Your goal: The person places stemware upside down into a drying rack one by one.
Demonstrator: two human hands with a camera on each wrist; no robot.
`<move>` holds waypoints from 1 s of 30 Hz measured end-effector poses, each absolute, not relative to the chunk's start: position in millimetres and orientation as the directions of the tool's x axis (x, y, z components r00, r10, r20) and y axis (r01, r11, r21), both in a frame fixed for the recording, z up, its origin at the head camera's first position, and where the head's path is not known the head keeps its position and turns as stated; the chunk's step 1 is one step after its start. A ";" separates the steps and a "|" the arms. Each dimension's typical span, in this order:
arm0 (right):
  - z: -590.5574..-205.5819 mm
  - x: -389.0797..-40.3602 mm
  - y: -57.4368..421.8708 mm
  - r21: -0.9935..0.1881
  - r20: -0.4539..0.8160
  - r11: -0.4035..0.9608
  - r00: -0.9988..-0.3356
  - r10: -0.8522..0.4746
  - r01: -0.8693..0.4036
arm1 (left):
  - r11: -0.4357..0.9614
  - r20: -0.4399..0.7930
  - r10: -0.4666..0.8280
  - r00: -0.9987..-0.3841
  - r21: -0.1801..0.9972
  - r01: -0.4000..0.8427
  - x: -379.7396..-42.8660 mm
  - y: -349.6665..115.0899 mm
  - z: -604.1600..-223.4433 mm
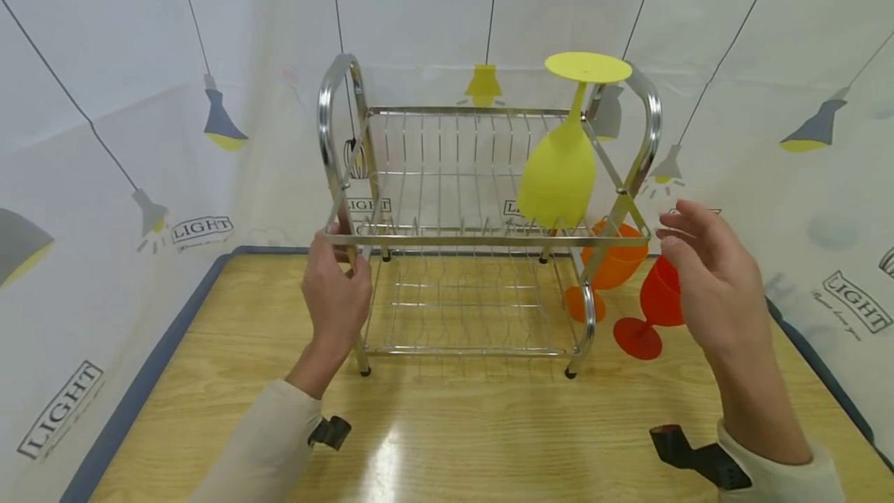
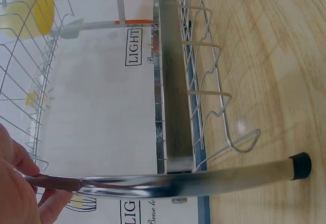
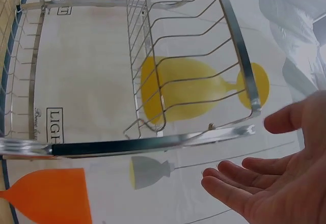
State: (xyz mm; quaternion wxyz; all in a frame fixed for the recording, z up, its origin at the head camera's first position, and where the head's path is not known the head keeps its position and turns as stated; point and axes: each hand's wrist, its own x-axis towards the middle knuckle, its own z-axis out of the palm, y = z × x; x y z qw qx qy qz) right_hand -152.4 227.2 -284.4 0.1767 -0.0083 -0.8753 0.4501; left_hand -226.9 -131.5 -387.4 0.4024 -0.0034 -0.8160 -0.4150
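Note:
A two-tier chrome dish rack (image 1: pixel 489 241) stands on the wooden table. My left hand (image 1: pixel 337 286) grips its left side post; in the left wrist view, thumb and fingers pinch that metal tube (image 2: pixel 132 186). On the rack's upper tier, toward the right, a yellow goblet (image 1: pixel 562 169) sits upside down, foot uppermost. To the right of the rack hovers my right hand (image 1: pixel 722 293), fingers loosely extended and holding nothing, as the right wrist view also shows. Beyond it a red goblet (image 1: pixel 660 293) is upright, partly hidden by the hand.
An orange goblet (image 1: pixel 621 264) stands upright behind the rack's right side post. White sheeting (image 1: pixel 433 6) printed with lamps hangs behind and along both sides. The wooden table (image 1: pixel 447 425) has a blue-grey edge (image 1: pixel 150 363).

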 end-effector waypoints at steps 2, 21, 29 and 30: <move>-288.1 -153.9 230.0 -0.789 0.283 0.604 -0.939 0.196 -0.112 | 0.648 0.653 -0.329 -0.682 0.681 0.340 -227.3 -131.5 -387.1; -324.6 -163.1 250.9 -0.785 0.189 0.616 -0.926 0.327 0.058 | 0.634 0.624 -0.322 -0.712 0.701 0.327 -225.5 -130.5 -384.3; -338.5 -166.0 259.4 -0.758 0.190 0.642 -0.904 0.382 0.112 | 0.640 0.627 -0.303 -0.717 0.692 0.335 -225.3 -131.0 -385.5; -340.1 -166.5 260.4 -0.754 0.190 0.647 -0.902 0.386 0.118 | 0.638 0.626 -0.303 -0.719 0.694 0.335 -225.2 -131.1 -385.6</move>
